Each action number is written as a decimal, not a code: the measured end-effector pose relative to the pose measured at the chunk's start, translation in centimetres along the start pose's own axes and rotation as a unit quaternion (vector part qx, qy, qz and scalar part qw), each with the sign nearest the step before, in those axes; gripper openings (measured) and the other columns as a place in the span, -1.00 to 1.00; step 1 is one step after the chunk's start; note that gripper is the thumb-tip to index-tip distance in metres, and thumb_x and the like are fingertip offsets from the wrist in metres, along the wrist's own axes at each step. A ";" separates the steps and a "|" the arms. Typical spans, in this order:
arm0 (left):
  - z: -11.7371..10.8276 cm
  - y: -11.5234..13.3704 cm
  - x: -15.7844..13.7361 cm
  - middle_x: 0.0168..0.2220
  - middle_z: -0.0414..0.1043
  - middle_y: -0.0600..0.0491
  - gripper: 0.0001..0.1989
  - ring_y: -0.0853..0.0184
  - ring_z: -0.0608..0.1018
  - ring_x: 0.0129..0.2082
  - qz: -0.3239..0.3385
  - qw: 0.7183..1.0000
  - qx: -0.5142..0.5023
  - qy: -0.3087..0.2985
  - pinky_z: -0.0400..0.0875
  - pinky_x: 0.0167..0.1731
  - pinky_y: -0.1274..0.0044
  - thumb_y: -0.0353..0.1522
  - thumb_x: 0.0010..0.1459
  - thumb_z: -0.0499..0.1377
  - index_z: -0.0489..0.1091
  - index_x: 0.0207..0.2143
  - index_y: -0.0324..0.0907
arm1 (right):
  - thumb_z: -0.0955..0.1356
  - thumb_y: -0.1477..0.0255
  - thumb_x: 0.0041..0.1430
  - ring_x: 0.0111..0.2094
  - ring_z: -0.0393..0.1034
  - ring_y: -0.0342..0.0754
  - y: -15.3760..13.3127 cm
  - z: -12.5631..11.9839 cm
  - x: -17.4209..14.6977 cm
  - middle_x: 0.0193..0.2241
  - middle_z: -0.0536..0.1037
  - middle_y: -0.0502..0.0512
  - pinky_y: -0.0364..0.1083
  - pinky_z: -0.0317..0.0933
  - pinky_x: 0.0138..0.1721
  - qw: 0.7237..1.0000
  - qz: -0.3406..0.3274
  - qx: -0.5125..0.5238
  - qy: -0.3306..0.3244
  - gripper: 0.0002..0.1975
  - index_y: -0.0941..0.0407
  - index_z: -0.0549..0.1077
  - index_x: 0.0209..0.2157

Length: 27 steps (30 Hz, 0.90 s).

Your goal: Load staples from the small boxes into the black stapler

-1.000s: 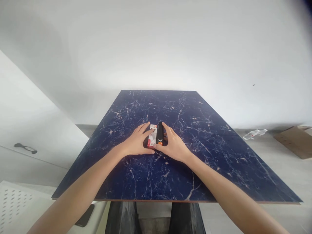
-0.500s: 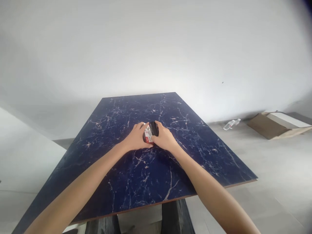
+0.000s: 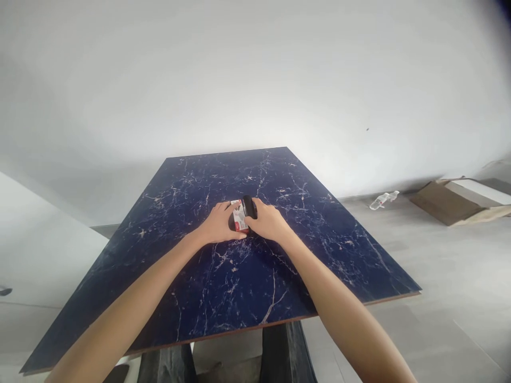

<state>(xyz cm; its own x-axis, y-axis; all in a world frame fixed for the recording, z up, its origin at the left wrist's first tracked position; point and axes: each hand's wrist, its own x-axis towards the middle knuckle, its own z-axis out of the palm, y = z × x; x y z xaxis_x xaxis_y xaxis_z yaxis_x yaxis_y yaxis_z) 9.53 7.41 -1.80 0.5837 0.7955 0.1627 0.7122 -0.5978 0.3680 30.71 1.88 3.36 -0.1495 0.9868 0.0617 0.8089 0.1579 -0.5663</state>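
In the middle of the frame, a person's two bare hands come together over a dark blue, white-veined table (image 3: 235, 271). The left hand (image 3: 215, 222) is curled round a small red-and-white box (image 3: 240, 215), its thumb at the near end and its fingers toward the far end. The right hand (image 3: 269, 219) is bent round a black object (image 3: 249, 206) just to the right of the box, with the thumb across its near part; how firmly either hand presses, one cannot tell. Both things are at the frame's centre, side by side, the printed face of the box upward. The forearms reach in from the lower left and lower right. A pale wall (image 3: 239, 69) fills the upper frame. At the right, a clear plastic bottle (image 3: 384, 200) lies on the grey floor (image 3: 451, 276) near an open cardboard box (image 3: 443, 203). Dark trouser legs (image 3: 281, 354) show at the bottom, below the table edge.
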 end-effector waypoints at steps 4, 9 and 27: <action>0.6 0.8 0.3 0.30 0.19 -0.20 0.10 -0.17 0.22 0.28 0.011 1.000 -0.001 0.005 0.19 0.21 0.05 0.13 -0.09 0.35 0.06 0.41 -0.08 | 0.29 0.35 0.20 -0.19 0.54 0.26 0.3 0.2 0.3 -0.15 0.62 0.29 0.04 0.32 -0.23 0.999 0.016 -0.021 0.024 -0.50 0.16 0.32 0.17; 2.1 3.0 4.1 0.27 0.23 -0.22 0.08 -0.20 0.25 0.27 0.028 0.999 0.001 0.023 0.15 0.22 0.05 0.15 -0.09 0.32 0.11 0.39 -0.12 | 0.28 0.36 0.23 -0.17 0.55 0.28 2.7 -1.2 1.0 -0.16 0.62 0.32 0.07 0.33 -0.19 0.994 0.060 -0.061 0.070 -0.52 0.17 0.32 0.16; 10.5 15.3 19.1 0.44 -0.10 -0.31 0.30 -0.30 -0.01 0.40 0.091 0.994 -0.026 -0.058 -0.11 0.30 -0.02 0.34 -0.09 0.14 -0.26 0.48 -0.15 | 0.26 0.33 0.24 -0.05 0.50 0.25 18.0 -9.5 0.2 -0.02 0.59 0.34 0.08 0.30 -0.07 0.959 0.222 -0.084 0.155 -0.41 0.14 0.25 0.29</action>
<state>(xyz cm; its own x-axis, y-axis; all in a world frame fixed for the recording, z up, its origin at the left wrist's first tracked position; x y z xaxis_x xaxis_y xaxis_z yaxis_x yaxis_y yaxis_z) 35.67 12.42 -2.62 0.7440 0.6565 0.1245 0.5719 -0.7220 0.3894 50.61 5.28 1.03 0.3860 0.9169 0.1019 0.8376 -0.3020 -0.4552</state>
